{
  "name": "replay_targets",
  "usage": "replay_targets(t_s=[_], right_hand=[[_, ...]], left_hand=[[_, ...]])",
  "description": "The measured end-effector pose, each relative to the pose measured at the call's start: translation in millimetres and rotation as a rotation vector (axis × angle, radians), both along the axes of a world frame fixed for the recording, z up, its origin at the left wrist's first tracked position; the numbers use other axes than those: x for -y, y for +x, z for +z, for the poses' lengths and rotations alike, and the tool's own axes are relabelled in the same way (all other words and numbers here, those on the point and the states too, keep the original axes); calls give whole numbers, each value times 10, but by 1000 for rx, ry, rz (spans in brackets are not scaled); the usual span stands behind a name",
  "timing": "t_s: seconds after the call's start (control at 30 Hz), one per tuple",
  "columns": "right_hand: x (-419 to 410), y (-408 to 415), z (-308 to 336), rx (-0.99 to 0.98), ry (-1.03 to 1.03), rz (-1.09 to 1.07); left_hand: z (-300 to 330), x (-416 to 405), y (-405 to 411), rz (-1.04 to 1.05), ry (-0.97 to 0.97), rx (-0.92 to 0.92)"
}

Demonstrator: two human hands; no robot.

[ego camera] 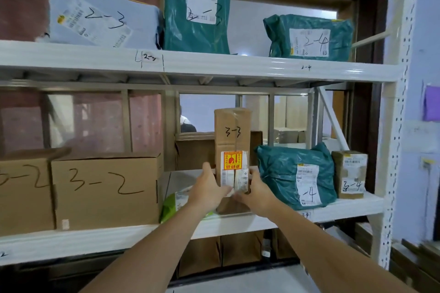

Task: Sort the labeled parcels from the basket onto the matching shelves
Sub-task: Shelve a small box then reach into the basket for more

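Fingers of left hand [209,188] and right hand [256,189] curled round tall carton [232,140] on white shelf [273,221], lilac wall [426,31] beside.

Box marked 3-3 [232,150] stands between 3-2 box [104,190] and 3-4 bag [295,173]

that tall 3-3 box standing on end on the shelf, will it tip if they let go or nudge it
Probably tippy: the 3-3 box stands on its narrow end, much taller than wide, and both the left hand and right hand grip its base. It looks stiff, being taped cardboard with square edges. The teal bag close on its right might check a fall that way.
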State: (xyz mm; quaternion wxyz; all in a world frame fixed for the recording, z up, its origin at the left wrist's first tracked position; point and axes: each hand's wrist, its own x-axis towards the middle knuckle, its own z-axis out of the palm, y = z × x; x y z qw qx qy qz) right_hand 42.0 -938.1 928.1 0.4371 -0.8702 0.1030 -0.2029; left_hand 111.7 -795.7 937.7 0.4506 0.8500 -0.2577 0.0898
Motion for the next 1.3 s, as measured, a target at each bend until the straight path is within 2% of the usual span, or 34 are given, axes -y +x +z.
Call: replay_targets(t_s=[0.13,0.4,0.63,0.93,1.1,1.2,1.3], right_hand=[[58,114,-135,-14,27,-6],[38,170,-144,-27,-16,55],[52,23,-13,-144,-161,24],[235,-555,139,-325,-528,-6],[93,-1065,143,-498,-762,75],[-107,-1339,71,-627,-794,101],[-364,-1492,-47,-637,-772,102]], left_hand=[[-58,4,119,77,120,46],[-98,-70,136,76,70,-20],[-67,-159,-81,101,216,-4],[-16,-587,-570,113,351,44],[-135,-951,-846,175,585,120],[-242,-1239,-1002,154,698,42],[-330,-1574,-1214,113,783,2]])
